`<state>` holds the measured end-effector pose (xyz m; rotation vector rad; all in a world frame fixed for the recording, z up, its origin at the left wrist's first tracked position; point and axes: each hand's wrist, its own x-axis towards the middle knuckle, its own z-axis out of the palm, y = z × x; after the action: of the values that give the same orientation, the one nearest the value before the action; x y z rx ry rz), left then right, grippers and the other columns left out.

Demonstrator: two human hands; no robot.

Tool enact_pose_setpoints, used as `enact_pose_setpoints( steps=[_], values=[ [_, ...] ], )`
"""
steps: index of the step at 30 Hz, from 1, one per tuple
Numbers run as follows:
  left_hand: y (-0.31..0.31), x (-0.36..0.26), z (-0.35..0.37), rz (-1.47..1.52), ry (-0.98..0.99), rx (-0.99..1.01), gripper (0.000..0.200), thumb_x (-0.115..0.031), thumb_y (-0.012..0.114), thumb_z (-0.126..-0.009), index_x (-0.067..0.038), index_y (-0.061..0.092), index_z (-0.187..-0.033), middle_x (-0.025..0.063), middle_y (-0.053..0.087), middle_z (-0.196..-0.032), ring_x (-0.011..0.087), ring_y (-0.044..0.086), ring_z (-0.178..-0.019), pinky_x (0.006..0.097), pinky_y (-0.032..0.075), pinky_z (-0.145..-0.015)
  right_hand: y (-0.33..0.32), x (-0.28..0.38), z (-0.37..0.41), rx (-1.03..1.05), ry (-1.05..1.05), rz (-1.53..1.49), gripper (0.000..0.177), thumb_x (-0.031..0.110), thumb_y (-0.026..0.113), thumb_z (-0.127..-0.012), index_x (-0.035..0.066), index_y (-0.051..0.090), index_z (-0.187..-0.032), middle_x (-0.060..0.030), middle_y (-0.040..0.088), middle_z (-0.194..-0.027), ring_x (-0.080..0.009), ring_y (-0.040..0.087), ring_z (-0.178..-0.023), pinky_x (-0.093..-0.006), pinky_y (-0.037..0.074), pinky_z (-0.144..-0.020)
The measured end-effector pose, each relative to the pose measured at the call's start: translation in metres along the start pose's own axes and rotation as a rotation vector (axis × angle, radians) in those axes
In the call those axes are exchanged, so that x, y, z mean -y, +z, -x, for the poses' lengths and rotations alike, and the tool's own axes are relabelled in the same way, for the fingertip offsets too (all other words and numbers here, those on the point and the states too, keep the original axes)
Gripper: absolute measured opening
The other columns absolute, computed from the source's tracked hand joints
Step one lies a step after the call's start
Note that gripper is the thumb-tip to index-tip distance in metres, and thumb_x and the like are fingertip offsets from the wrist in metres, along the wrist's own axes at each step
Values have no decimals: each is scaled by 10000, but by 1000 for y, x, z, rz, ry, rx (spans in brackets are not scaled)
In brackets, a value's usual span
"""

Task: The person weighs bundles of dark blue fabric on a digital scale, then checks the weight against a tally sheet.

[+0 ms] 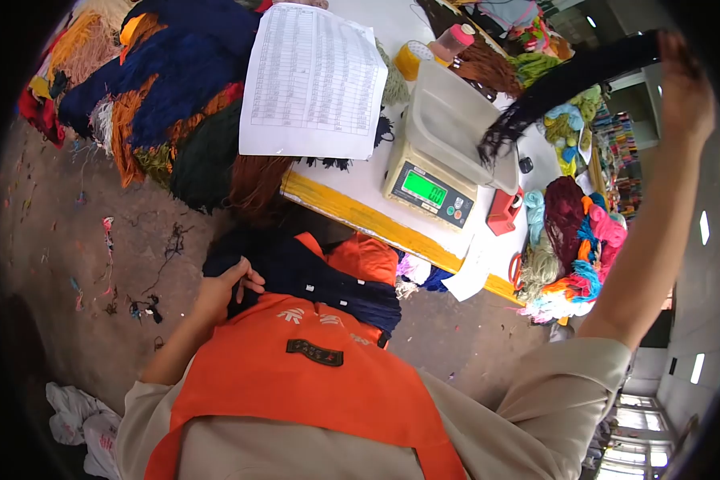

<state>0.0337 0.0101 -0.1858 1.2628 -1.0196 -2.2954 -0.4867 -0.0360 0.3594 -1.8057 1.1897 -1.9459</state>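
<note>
My right hand (686, 100) is raised high at the far right, closed around one end of a dark yarn hank (572, 84). The hank's loose strands hang down at the edge of the white tray on a digital scale (432, 188), whose green display seems to read 0.0. At my waist, my left hand (236, 280) has its fingers curled on a navy yarn bundle (348, 294) that lies across the front of my orange apron (296, 384). Small white tags show on that bundle.
A printed sheet (312, 88) lies near the table's yellow edge (360, 220). Heaped yarn (152, 88) covers the left side. A red tape dispenser (505, 211), a pink thread cone (454, 42) and coloured hanks (564, 220) surround the scale. Yarn scraps (146, 308) litter the floor.
</note>
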Motion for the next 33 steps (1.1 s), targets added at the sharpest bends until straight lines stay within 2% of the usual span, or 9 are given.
enact_pose_setpoints(
  steps=[4,7,13,15,18,24,28,31,33],
  values=[
    [8,-14,11,42,127,167,331,-364,446,-1058,-76,574,-961,99,689,-943,155,683,-826,232,398,-533,13,-81,129,53,136,818,216,198,500,-992,45,651,-1013,-118,690,-942,-255,648,-871,-382,489,-891],
    [21,-36,24,141,184,279,314,-346,423,-1066,-81,539,-944,116,684,-955,163,684,-826,216,389,-512,25,-133,253,690,-62,1759,163,200,653,-847,72,587,-924,-128,606,-880,-322,620,-872,-459,436,-841],
    [44,-67,36,293,237,416,274,-307,391,-1074,-81,507,-970,161,669,-1046,188,695,-915,195,372,-490,68,-130,407,142,80,1209,549,20,728,-791,15,490,-1286,-175,552,-1137,-350,548,-1013,-476,408,-928],
    [54,-69,33,309,238,487,278,-306,386,-1076,-82,504,-961,164,671,-1051,188,698,-944,189,366,-493,90,-124,451,140,72,1193,528,-9,742,-776,12,483,-1236,-193,518,-1193,-281,562,-918,-407,439,-919],
    [77,-75,27,274,227,565,288,-332,439,-1056,-70,487,-947,178,676,-1048,206,708,-922,193,356,-479,154,-121,501,426,494,464,479,36,744,-791,47,537,-1224,-133,586,-1129,-258,573,-1098,-395,451,-939],
    [92,-84,21,328,281,602,288,-346,449,-1045,-80,478,-937,183,679,-1034,211,704,-885,204,346,-441,186,-119,529,581,740,391,219,210,645,-939,45,630,-1083,-152,669,-924,-316,643,-900,-397,476,-813],
    [61,-84,21,348,347,529,234,-320,448,-1036,-101,492,-966,188,674,-1082,202,701,-880,202,332,-434,136,-110,539,556,861,224,184,196,644,-958,25,638,-1026,-126,650,-886,-227,634,-765,-324,484,-685],
    [26,-93,29,333,453,204,236,-295,474,-1028,-86,569,-974,121,708,-950,82,478,-495,186,311,-425,87,-94,547,484,1050,279,182,189,646,-962,15,639,-1017,-108,634,-862,-181,607,-759,-317,480,-701],
    [5,-104,31,437,470,-20,173,-245,517,-1030,-92,570,-971,112,714,-985,91,577,-583,184,361,-431,61,-87,557,447,1235,274,217,210,653,-959,9,653,-1038,-126,652,-871,-204,631,-784,-321,485,-715]
  ],
)
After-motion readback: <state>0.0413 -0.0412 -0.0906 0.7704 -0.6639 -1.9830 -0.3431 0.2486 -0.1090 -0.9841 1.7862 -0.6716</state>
